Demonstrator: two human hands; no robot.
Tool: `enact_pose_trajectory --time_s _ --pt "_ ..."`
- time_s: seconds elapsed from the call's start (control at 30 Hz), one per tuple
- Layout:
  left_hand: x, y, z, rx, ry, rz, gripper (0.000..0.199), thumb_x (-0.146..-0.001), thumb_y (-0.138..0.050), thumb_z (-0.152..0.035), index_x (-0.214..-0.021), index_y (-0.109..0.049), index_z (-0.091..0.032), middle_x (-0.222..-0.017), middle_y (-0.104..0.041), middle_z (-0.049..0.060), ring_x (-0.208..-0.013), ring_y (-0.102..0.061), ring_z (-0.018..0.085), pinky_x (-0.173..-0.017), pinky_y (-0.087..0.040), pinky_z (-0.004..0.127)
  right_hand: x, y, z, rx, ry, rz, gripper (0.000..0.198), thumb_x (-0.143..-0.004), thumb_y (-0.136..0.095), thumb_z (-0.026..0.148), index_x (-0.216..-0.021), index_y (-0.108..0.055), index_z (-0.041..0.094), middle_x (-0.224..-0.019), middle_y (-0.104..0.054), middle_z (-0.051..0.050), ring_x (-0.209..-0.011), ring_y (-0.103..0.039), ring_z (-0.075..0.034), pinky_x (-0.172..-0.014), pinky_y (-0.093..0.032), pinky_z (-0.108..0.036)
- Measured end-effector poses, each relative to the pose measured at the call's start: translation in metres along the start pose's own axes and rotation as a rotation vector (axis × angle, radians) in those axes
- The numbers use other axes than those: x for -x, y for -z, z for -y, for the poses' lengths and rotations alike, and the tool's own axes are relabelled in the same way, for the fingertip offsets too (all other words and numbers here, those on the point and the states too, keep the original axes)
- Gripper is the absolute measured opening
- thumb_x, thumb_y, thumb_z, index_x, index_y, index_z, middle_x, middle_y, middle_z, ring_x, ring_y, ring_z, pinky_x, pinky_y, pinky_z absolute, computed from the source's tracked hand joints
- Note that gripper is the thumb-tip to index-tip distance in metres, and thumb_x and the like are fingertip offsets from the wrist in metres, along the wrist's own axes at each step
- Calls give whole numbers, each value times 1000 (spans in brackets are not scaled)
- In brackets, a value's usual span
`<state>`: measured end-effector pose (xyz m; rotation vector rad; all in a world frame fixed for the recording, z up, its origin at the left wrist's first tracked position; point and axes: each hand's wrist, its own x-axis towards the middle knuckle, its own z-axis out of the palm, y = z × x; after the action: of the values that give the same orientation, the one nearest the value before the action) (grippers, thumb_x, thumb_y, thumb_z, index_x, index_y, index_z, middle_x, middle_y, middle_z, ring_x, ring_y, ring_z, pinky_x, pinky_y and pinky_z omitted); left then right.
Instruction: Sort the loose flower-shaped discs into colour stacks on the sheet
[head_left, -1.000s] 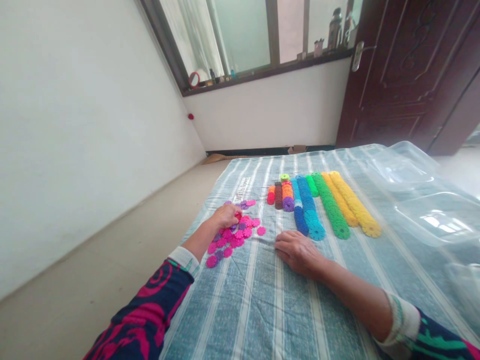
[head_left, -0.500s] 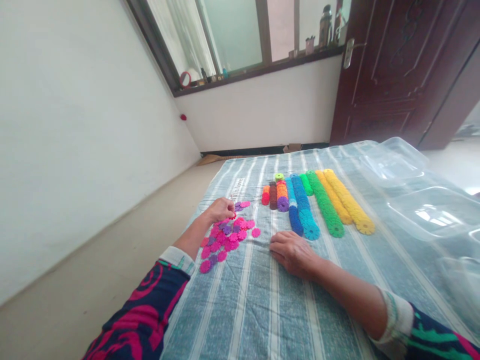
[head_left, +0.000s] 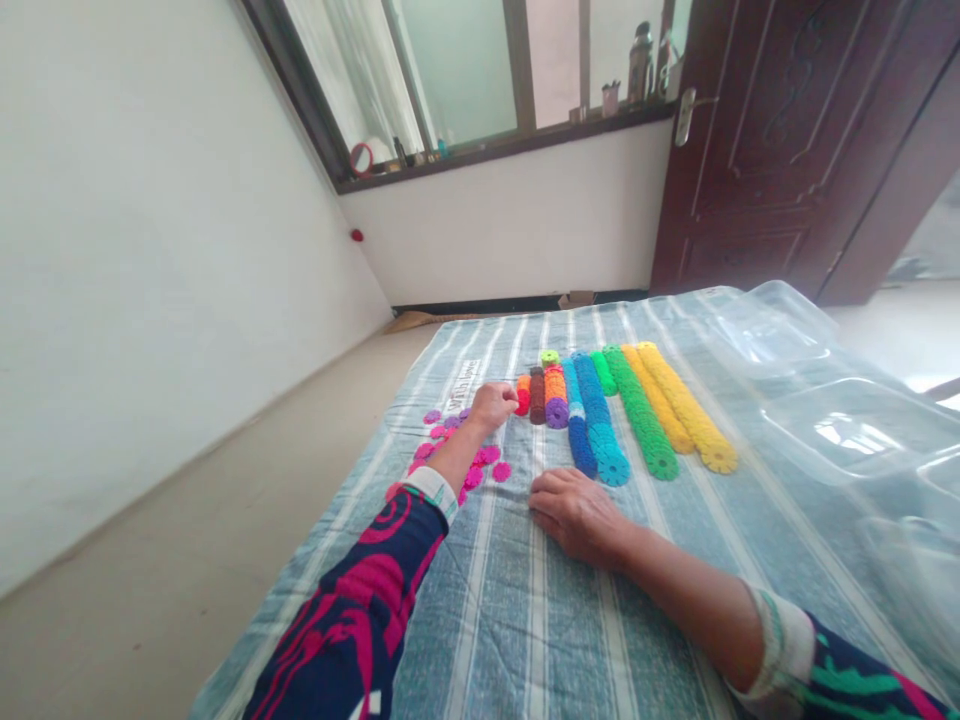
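My left hand point(head_left: 495, 405) is closed in a pinch at the near end of a short orange-and-red row point(head_left: 523, 385) of notched plastic discs. A red disc shows at its fingertips, touching or very close to that row. Beneath my left forearm lies a loose heap of pink and purple discs point(head_left: 474, 475), partly hidden by the sleeve. My right hand point(head_left: 574, 510) rests on the striped cloth point(head_left: 502, 600) with its fingers curled under; anything inside them is hidden. It lies just in front of the dark blue row point(head_left: 582, 445).
Further rows of overlapping discs lie to the right: brown point(head_left: 537, 398), orange and purple point(head_left: 555, 395), green point(head_left: 641, 420) and yellow point(head_left: 690, 410). Clear plastic containers point(head_left: 847, 425) stand along the right side. A wall and a door point(head_left: 757, 150) are beyond the cloth.
My left hand has moved right, from the pink and purple heap to the orange-and-red row, with the red disc in its fingers. My right hand stays where it was. The view shifted slightly.
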<state>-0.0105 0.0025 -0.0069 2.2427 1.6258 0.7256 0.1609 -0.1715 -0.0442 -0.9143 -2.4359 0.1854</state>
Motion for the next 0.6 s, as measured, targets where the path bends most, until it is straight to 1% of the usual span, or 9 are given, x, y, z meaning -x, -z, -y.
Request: enact_pose_trajectory --time_s 0.1,0.17,0.23,0.33,0.47,0.6 --pt "2 1 2 -8 -30 -8 14 -66 -58 -16 -70 -71 -16 -66 -67 -1 -69 -60 14 -67 -45 23 -1 0 0 -2 1 7 17 -93 -55 18 -77 -60 18 -87 -64 -4 -84 -55 -16 -74 -38 -31" --pt "4 3 3 -51 -37 -32 11 -66 -59 -17 -70 -70 -16 -67 -66 -1 -69 -59 14 -67 -44 24 -1 0 -1 -5 1 11 16 -93 -55 18 -78 -60 18 -88 -64 -4 -85 -55 -17 -75 -38 -31" --pt "7 4 5 -100 -23 -53 8 -66 -62 -18 -70 -69 -16 -67 -64 -2 -67 -57 14 -67 -43 24 -1 -1 -1 -7 2 15 16 -93 -56 19 -78 -60 18 -88 -64 -4 -85 -55 -17 -76 -38 -31" --pt "10 4 6 -125 1 -33 8 -67 -67 -22 -72 -68 -16 -67 -62 -2 -66 -56 13 -67 -42 24 -1 -1 0 2 -7 18 15 -92 -57 18 -78 -60 18 -88 -64 -3 -85 -55 -17 -76 -38 -32" --pt "12 -5 4 -145 29 -17 11 -68 -71 -25 -74 -67 -17 -69 -63 -1 -68 -58 14 -68 -43 25 0 0 0 7 -9 12 16 -92 -57 18 -76 -60 19 -86 -63 -3 -83 -55 -17 -75 -38 -31" --pt "10 -17 3 -180 53 -36 9 -68 -70 -22 -75 -66 -17 -72 -65 1 -70 -60 15 -68 -44 25 0 0 -1 -5 0 4 16 -92 -56 18 -76 -60 19 -87 -63 -3 -84 -55 -17 -75 -38 -31"
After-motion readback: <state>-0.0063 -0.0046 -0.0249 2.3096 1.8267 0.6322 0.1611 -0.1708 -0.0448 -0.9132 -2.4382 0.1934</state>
